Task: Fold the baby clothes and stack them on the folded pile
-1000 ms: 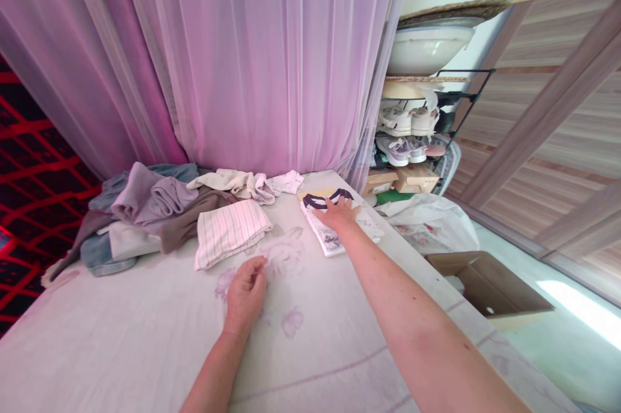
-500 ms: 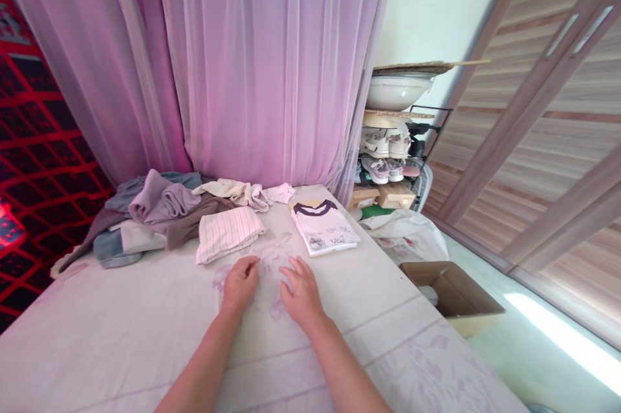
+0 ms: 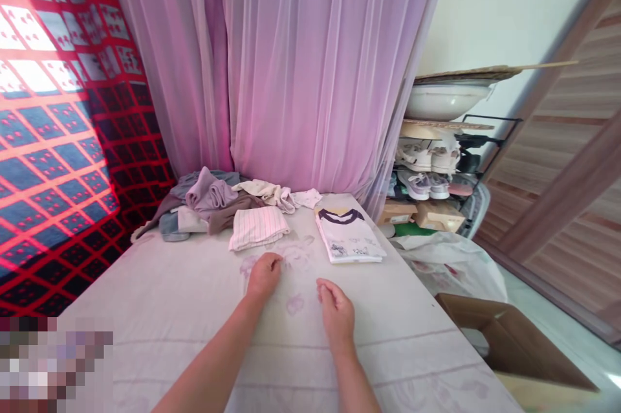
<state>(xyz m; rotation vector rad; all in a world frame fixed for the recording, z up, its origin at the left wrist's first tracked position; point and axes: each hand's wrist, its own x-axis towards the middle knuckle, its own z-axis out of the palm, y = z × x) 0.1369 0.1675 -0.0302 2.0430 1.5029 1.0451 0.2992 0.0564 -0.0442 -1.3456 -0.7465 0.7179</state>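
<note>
Several crumpled clothes [image 3: 211,196] beside striped cloth [image 3: 259,227]

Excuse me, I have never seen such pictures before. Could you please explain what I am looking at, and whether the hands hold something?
There is no machine here, only a person's bare hands. The view comes from one camera on the person's head, looking forward and down. The left hand and right hand are loosely curled over a pale flowered surface; neither appears to hold anything. Beyond the left hand lies a folded striped cloth, with a loose heap of clothes behind it, to the left. Farther right lies a folded white top with a dark neckline. A purple curtain hangs at the back.
</note>
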